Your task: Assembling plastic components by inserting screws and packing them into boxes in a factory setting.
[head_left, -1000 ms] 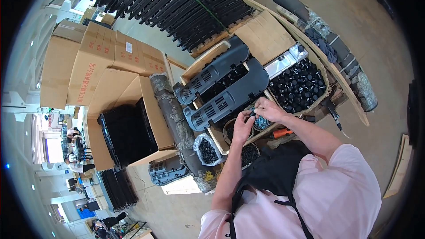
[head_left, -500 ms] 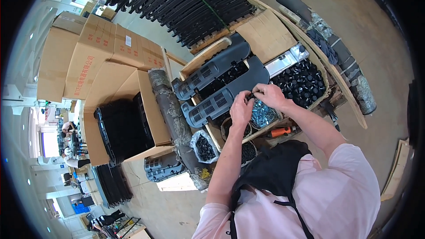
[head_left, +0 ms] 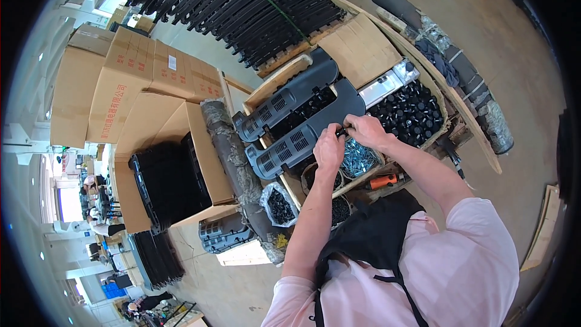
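Observation:
My left hand [head_left: 330, 150] and my right hand [head_left: 368, 131] meet over the parts tray, fingers pinched round a small black part [head_left: 342, 132]. Its exact kind is too small to make out. Just beyond them lies a dark grey vented plastic cover [head_left: 290, 145], with a similar vented cover [head_left: 275, 106] behind it. Below my right hand is a heap of silver screws [head_left: 358, 158]. To its right, black round-headed knobs [head_left: 411, 112] fill a bin. Small black pieces [head_left: 340, 211] sit in a bowl partly hidden by my left forearm.
A clear bag of black pieces [head_left: 280, 206] and a wrapped roll [head_left: 233, 163] lie left of the tray. Further left stands an open carton [head_left: 218, 157] with black parts. An orange-handled tool [head_left: 383, 181] rests near my apron. Black bars [head_left: 254, 6] are stacked at the back.
My hands stay together over the tray, and the small black part shows more clearly between my fingers. The whole view has shifted slightly.

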Demonstrator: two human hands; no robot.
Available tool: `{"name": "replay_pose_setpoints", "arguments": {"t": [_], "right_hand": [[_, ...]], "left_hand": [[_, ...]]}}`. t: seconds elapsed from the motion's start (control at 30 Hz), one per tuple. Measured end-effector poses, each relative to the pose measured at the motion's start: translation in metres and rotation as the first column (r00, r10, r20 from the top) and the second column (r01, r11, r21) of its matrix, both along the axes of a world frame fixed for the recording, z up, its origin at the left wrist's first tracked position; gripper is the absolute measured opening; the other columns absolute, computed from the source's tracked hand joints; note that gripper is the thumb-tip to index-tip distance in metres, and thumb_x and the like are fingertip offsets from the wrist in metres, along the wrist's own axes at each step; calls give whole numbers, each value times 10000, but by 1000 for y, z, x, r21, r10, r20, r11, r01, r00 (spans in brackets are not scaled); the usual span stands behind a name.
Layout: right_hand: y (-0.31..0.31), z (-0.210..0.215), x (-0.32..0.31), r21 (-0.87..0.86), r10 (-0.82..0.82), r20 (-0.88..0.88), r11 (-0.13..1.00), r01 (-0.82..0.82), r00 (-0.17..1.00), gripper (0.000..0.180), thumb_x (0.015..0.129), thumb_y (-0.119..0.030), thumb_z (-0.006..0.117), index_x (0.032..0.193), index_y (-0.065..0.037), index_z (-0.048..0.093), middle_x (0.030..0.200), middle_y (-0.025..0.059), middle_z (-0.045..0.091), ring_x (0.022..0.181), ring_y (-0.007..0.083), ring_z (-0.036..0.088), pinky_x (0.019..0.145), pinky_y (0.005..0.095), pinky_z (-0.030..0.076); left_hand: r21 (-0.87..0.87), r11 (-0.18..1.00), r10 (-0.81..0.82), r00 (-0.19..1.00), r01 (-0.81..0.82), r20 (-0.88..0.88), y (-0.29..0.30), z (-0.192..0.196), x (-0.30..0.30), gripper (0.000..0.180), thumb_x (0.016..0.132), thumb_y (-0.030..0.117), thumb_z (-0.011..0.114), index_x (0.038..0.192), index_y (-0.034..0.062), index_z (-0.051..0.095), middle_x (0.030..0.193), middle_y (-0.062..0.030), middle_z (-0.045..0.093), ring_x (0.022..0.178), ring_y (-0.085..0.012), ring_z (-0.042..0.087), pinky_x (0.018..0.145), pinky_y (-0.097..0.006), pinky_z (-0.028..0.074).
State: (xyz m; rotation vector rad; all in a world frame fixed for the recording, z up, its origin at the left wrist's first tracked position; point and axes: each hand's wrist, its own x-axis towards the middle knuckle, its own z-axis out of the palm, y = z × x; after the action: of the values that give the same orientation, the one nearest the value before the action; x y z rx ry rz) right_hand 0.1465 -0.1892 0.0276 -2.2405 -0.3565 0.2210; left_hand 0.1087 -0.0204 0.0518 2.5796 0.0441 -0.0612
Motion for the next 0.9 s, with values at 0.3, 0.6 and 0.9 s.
{"name": "replay_pose_setpoints", "arguments": {"t": [0.3,0.6,0.9], "right_hand": [[-9,1,2,399,-78,-520,859,322,851,311,970,-118,581,1241,34,577,952,96,641,804,160,595,642,321,499],[10,11,-42,666,374,-742,506,547,557,175,1081,-137,567,1193,-3,585,959,93,647,697,84,534,520,213,392],[48,22,-51,661,381,-682,688,301,625,200,1013,-261,725,1002,-72,658,745,-24,585,584,42,473,494,203,339]], "left_hand": [[-532,826,136,982,-184,-129,44,-18,-24,413,927,41,602,1321,8,485,1029,-112,641,767,-218,619,725,-335,534],[-892,118,-22,897,-436,-441,52,-1,-89,245,1109,235,558,1292,79,602,985,3,596,768,-72,544,569,-223,409],[-878,126,16,885,-463,-464,72,-13,-105,305,1100,181,560,1391,94,529,1087,-32,680,759,-53,570,561,-204,452]]}}
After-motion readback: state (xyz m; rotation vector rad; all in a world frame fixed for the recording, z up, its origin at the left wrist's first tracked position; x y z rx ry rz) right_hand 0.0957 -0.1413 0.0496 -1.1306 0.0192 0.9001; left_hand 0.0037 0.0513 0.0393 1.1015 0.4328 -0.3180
